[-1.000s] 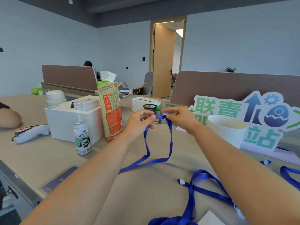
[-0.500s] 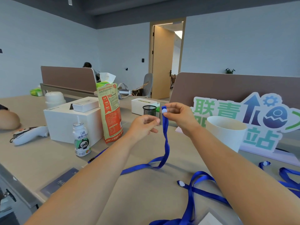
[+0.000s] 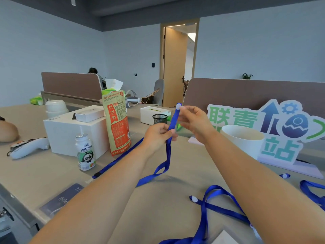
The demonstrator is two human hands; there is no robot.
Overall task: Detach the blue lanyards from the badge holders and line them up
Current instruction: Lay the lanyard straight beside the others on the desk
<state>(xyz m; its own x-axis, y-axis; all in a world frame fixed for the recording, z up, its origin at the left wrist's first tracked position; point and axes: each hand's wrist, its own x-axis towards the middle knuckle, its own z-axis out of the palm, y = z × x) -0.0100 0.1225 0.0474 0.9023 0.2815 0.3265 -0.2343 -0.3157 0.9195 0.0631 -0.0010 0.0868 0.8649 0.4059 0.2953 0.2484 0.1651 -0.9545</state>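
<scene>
A blue lanyard (image 3: 168, 155) hangs between both hands above the beige table (image 3: 163, 205). My right hand (image 3: 194, 120) pinches its top end, where a white snap button shows. Lower down, my left hand (image 3: 159, 135) pinches the doubled strap. The strap trails down to the table and left to a black clip (image 3: 97, 174). More blue lanyards (image 3: 209, 208) with white snaps lie tangled at the near right, and another lanyard (image 3: 311, 192) lies at the right edge. A corner of a badge holder (image 3: 226, 238) shows at the bottom, partly under my right forearm.
A white paper cup (image 3: 242, 140) and a colourful sign (image 3: 274, 131) stand on the right. An orange pouch (image 3: 117, 124), small drink bottle (image 3: 85, 152), white box (image 3: 70, 132), controller (image 3: 28, 147) and mesh cup (image 3: 159, 118) stand on the left. A dark card (image 3: 61, 199) lies near the front edge.
My right hand has lifted the lanyard's snap end higher. My left hand has slid down the strap, pulling it taut and upright instead of hanging as a loop between both hands.
</scene>
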